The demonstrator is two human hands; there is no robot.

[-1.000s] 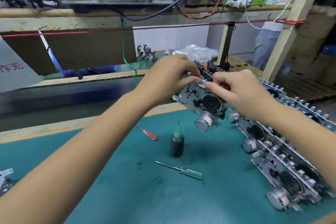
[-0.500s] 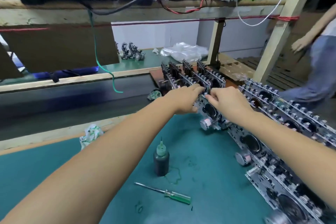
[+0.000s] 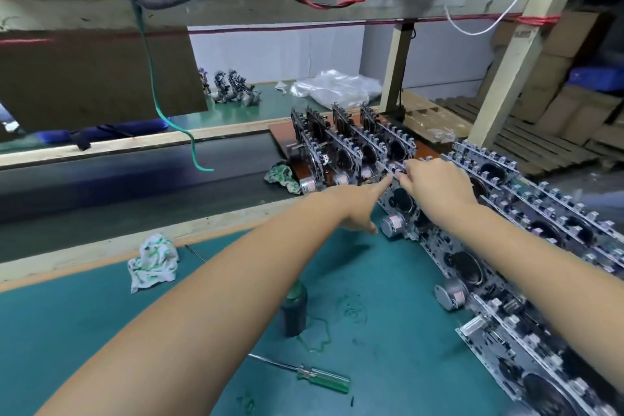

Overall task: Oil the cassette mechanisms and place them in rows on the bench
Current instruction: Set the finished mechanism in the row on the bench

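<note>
At the left of the frame, a crumpled white-and-green rag (image 3: 153,262) is lying on the teal tabletop (image 3: 67,331) near its wooden front edge. Toward lower centre, a dark oil bottle (image 3: 294,311) is standing upright, partly hidden behind the left forearm, and a green-handled screwdriver (image 3: 314,378) is lying flat just below it. At centre, the left hand (image 3: 358,204) is reaching forward with its fingers extended and close together, the fingertips touching the upper edge of the cassette mechanism (image 3: 403,204) that is standing on the tabletop right of centre. A second rag (image 3: 282,177) is lying at the centre of the frame, just left of a brown board (image 3: 280,135) that is carrying several upright mechanisms in close ranks. Just right of centre, the right hand (image 3: 439,191) is resting over the same cassette mechanism, its fingers curled and pinching the top edge; the exact contact points are blurred. That mechanism is sitting at the far end of a row of mechanisms (image 3: 499,314) running toward the lower right corner, its silver motor facing left. A second row (image 3: 540,199) is standing parallel to it at the right of the frame. In the upper right, a wooden post (image 3: 516,54) is rising behind the rows.
</note>
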